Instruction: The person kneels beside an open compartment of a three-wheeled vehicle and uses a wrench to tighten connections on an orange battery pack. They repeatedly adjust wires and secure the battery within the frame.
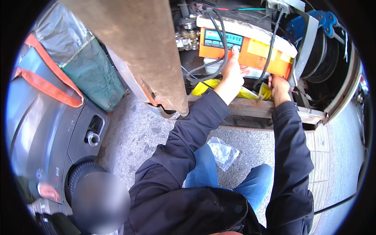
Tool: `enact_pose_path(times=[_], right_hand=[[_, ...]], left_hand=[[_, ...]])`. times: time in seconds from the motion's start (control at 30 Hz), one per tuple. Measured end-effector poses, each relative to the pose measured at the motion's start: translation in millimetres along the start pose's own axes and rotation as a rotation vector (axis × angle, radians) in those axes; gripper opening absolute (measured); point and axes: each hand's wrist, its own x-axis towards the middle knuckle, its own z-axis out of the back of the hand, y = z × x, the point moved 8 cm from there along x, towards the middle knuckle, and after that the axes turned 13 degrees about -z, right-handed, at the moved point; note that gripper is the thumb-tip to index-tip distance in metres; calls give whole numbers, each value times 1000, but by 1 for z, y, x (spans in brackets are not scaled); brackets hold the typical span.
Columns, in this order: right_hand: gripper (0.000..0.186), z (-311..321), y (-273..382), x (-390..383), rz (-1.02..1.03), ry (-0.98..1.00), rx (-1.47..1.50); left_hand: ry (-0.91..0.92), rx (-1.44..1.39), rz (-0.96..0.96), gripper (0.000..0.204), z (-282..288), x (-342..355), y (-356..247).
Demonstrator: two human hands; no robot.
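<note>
An orange electronic unit (250, 59) with a small display and a row of buttons (213, 43) sits inside an opened vehicle compartment. My left hand (232, 74) is at its front, thumb raised against the panel's lower right part and the other fingers stretched to the right. Below the unit's lower right corner, my right hand (279, 87) has its fingers curled in; what they grip is hidden. A black cable (225, 49) loops down over the display, and a second black cable (273, 43) crosses the unit's right half.
A wooden-looking beam (135, 47) stands left of the compartment. Yellow plastic (246, 93) lies under the unit; a black reel (323, 58) is at right. A clear plastic bag (223, 152) lies on the ground. Another person (49, 192) is by a grey vehicle (47, 129) at left.
</note>
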Motion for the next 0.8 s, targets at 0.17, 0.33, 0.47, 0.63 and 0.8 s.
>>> enact_pose_path(times=[0.17, 0.33, 0.47, 0.63, 0.8], right_hand=[[16, -2, 7, -23, 32, -61, 22], [30, -2, 8, -22, 136, -31, -223], [30, -3, 4, -20, 149, -18, -313], [19, -6, 3, -33, 55, -34, -244], [18, -11, 6, -43, 107, -6, -227]], left_hand=[[-14, 18, -2, 70, -1, -3, -3], [35, -3, -9, 74, 3, 5, -1], [20, 13, -27, 77, 3, 3, -2], [100, 22, -23, 79, -1, 3, -8], [144, -1, -21, 84, -4, -4, -14]])
